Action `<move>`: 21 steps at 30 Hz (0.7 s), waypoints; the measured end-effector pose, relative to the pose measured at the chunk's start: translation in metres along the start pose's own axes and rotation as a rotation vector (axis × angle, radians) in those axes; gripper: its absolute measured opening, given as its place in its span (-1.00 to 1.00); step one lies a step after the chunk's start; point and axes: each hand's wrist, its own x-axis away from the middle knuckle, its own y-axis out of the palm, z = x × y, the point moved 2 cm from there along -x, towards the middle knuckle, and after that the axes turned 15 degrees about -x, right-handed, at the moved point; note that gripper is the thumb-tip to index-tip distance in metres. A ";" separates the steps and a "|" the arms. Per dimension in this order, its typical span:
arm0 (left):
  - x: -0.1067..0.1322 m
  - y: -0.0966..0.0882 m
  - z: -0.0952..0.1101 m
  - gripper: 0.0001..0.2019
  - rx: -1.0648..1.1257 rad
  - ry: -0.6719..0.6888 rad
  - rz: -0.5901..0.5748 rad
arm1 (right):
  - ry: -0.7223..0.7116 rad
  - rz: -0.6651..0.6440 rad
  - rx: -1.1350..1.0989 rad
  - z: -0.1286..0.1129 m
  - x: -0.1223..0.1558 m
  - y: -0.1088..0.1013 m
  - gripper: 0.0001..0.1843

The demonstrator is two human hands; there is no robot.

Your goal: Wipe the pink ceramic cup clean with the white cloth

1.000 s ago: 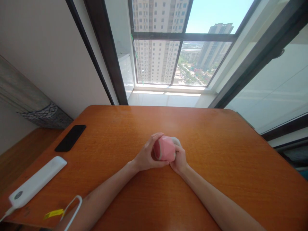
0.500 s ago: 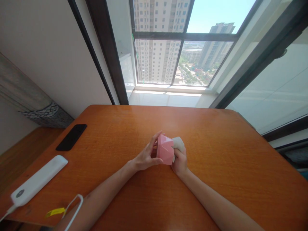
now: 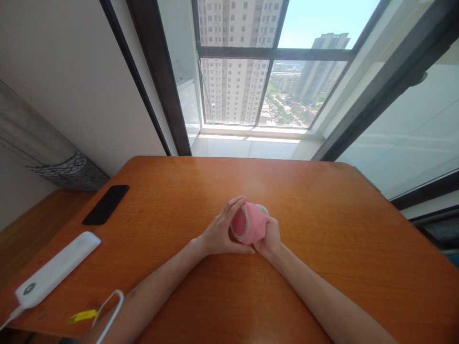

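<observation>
Left hand [image 3: 218, 230] grip closed round pink faceted hollow container [image 3: 250, 223], right hand [image 3: 269, 237] grip closed on its far side; held together above orange wood surface [image 3: 322, 239], pale cloth [image 3: 263, 207] mostly hidden behind

light: bright daylight through the window [image 3: 233, 91] | glare: soft sheen on the tabletop [image 3: 258, 181] | edges: wide-angle bending

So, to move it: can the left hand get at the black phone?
Probably yes, once it lets go: the left hand is cupped around the pink object, but no object stands between it and the black phone on the wooden table.
</observation>
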 end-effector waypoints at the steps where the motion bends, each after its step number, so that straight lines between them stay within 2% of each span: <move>1: 0.000 0.000 0.000 0.42 -0.002 -0.003 0.000 | -0.007 0.001 -0.004 0.000 0.000 0.000 -0.81; 10: 0.000 0.000 0.000 0.39 -0.035 0.007 0.001 | -0.038 -0.014 -0.007 -0.002 -0.001 -0.002 -0.85; 17: -0.002 -0.002 0.009 0.30 -0.065 -0.067 0.069 | 0.011 -0.001 -0.016 -0.001 0.000 0.003 -0.86; 21: -0.004 -0.002 0.017 0.23 -0.064 -0.164 0.116 | 0.015 0.052 -0.014 -0.002 0.001 0.005 -0.86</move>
